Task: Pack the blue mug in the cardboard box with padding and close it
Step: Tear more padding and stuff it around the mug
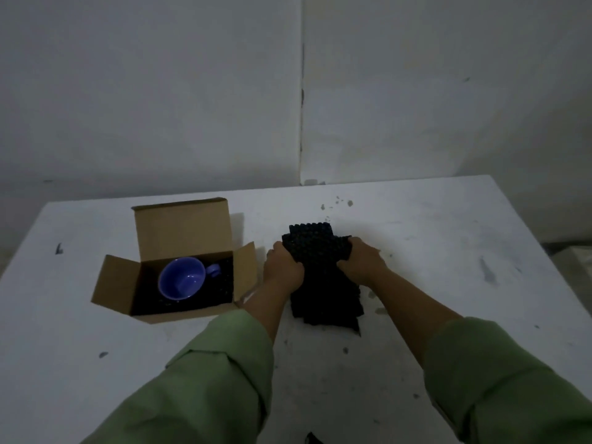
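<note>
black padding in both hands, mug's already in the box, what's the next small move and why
Probably lift the padding and carry it left over the open box. Both the left hand and right hand already grip it on the table, while the mug sits upright on dark lining with its top uncovered and the flaps still open, so cover comes before closing.

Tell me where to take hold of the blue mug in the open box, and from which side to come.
Come from straight above: the cardboard box walls close off every side. The blue mug stands upright, mouth open to the top, so a grip on the rim looks easiest. Its handle points right, close to the box wall and dark padding, likely too cramped for fingers.
</note>
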